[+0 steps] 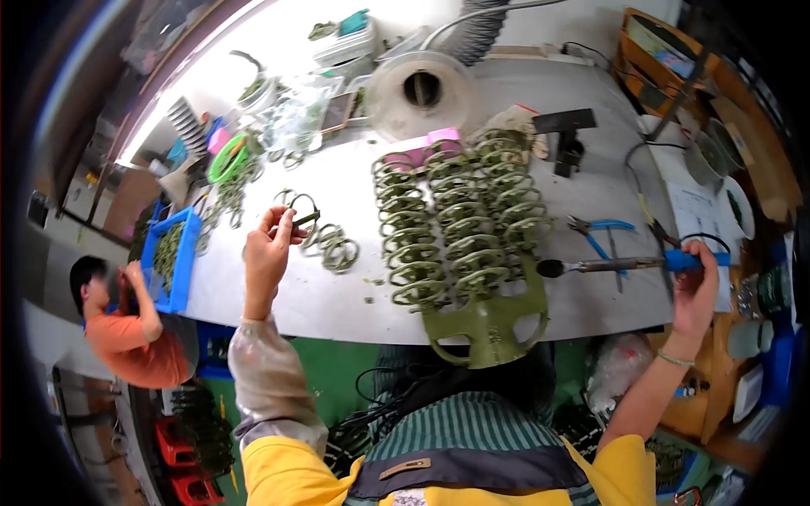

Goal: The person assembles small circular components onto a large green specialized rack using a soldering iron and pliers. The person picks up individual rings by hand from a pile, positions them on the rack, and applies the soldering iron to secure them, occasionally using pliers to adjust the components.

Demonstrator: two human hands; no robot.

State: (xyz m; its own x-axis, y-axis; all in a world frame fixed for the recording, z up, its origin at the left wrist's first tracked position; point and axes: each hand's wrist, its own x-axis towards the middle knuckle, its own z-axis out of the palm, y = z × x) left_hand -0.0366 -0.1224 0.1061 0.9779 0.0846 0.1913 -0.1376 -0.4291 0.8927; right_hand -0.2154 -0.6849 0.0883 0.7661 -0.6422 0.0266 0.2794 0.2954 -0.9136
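Observation:
My left hand (272,253) is raised over the left part of the table, pinching a dark green ring-shaped piece (305,211) between thumb and fingers. Just right of it, a few loose green rings (337,251) lie on the table. My right hand (698,287), at the far right, is closed round the blue handle of a soldering iron (629,264). Its dark tip points left, close to a green rack (485,329) at the table's front edge. Long columns of green rings (468,223) run back from that rack.
Blue-handled pliers (603,232) lie beneath the iron. A black stand (565,135) and a clear funnel-shaped hood (422,93) stand behind. Plastic bags, a phone (339,112) and a green round basket (228,158) crowd the back left. Another person (139,329) sits left, by a blue crate (173,261).

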